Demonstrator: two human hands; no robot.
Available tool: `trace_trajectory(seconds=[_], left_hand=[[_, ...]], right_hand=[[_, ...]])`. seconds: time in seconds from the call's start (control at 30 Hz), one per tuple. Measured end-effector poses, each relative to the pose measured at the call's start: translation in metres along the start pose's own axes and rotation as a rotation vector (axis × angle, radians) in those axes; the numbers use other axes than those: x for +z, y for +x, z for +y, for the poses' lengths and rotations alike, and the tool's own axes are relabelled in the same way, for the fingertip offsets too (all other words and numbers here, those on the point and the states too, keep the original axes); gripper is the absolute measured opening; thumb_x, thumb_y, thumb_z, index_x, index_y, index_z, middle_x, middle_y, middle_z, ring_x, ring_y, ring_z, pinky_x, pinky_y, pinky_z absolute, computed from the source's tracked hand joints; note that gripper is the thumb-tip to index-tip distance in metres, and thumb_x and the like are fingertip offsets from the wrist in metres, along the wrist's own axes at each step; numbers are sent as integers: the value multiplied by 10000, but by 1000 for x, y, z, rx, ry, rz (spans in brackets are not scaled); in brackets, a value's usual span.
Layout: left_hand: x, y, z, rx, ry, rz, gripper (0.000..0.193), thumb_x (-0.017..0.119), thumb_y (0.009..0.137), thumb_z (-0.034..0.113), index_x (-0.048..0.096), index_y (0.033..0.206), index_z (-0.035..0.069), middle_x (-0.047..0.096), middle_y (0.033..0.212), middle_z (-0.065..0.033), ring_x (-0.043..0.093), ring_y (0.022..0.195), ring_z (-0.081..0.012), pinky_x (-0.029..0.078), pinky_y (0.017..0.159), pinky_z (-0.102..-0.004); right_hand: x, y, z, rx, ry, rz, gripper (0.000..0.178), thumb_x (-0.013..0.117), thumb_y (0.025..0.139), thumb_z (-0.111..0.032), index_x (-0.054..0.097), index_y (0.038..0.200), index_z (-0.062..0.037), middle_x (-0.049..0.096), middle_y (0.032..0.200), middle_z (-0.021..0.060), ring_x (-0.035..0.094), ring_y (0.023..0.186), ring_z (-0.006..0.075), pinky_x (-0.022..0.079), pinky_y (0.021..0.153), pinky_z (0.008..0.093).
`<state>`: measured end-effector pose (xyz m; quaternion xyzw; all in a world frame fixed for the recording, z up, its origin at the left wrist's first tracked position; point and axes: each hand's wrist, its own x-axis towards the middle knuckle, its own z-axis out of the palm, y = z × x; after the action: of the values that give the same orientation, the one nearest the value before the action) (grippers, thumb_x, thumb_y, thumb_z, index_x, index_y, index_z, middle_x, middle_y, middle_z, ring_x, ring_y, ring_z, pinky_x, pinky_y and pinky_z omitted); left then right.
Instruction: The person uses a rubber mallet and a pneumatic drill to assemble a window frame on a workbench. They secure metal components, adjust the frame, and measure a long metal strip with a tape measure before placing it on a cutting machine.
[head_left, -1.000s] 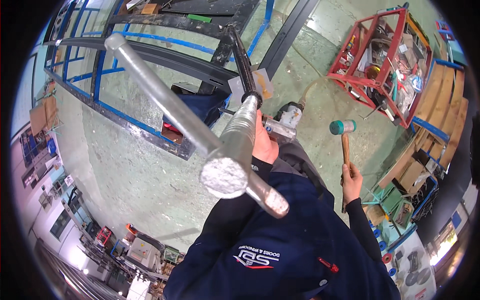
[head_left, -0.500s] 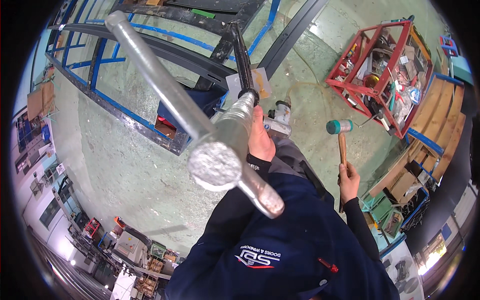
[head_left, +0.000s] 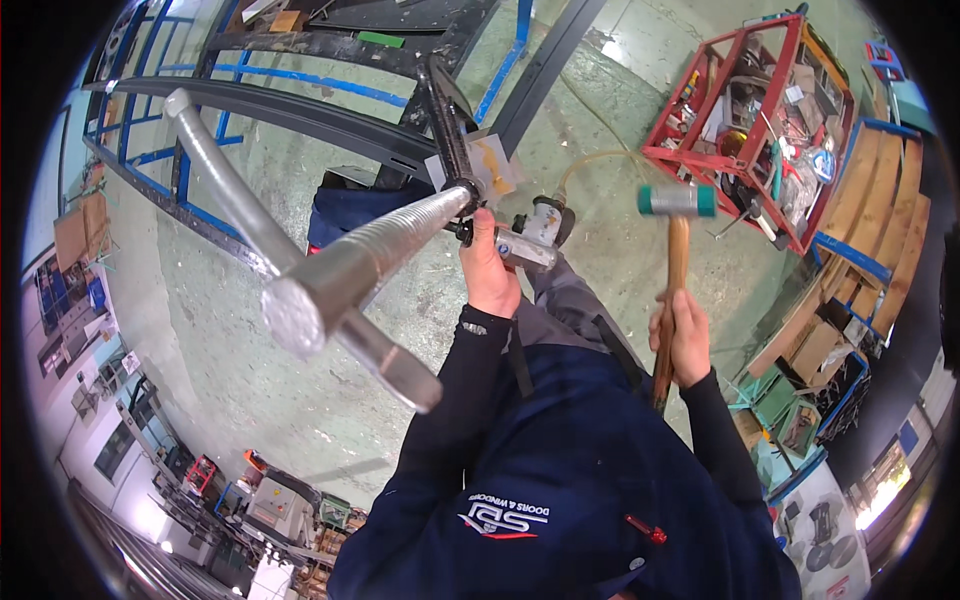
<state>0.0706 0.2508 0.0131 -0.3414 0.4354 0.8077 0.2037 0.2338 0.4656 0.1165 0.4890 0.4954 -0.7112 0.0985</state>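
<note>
A large steel clamp (head_left: 385, 240) rises toward me, with a thick threaded screw, a sliding cross bar (head_left: 225, 190) and a black painted frame (head_left: 440, 120). Just below the clamp's collar is my left hand (head_left: 490, 280), its thumb up against the clamp and its fingers curled, partly hidden. A grey cylindrical tool body (head_left: 525, 250) lies beside that hand. Off to the right, my right hand (head_left: 688, 335) is wrapped round the wooden handle of a mallet (head_left: 677, 202). The mallet head is upright, silver in the middle with green faces.
Dark metal beams (head_left: 300, 120) and blue frames stretch across the far left. At the far right stands a red metal cart (head_left: 690, 155) full of tools and scraps. Wooden planks (head_left: 880, 200) lie on a rack beyond it. A pale hose (head_left: 605, 155) crosses the floor.
The clamp and my left hand appear farther left. My right hand has raised the mallet, which looks larger and nearer, its head turned more level. The whole view has shifted slightly.
</note>
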Motion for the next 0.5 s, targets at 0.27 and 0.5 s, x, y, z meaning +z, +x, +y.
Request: trace_trajectory(seconds=[0.27,0.5], left_hand=[[24,-13,24,67,101,-15,488,668,867,578,621,857,92,598,732,18,602,711,-126,480,664,-314],[5,-5,33,-83,216,-68,434,727,874,455,614,968,46,593,786,4,584,703,-117,469,620,-295]], right_hand=[[160,-9,-56,118,531,-167,269,541,1000,-339,498,1027,-75,511,696,32,499,493,164,430,473,307],[201,-23,-47,42,680,-81,276,506,1012,-348,480,1018,-74,534,745,36,539,563,175,468,529,336]])
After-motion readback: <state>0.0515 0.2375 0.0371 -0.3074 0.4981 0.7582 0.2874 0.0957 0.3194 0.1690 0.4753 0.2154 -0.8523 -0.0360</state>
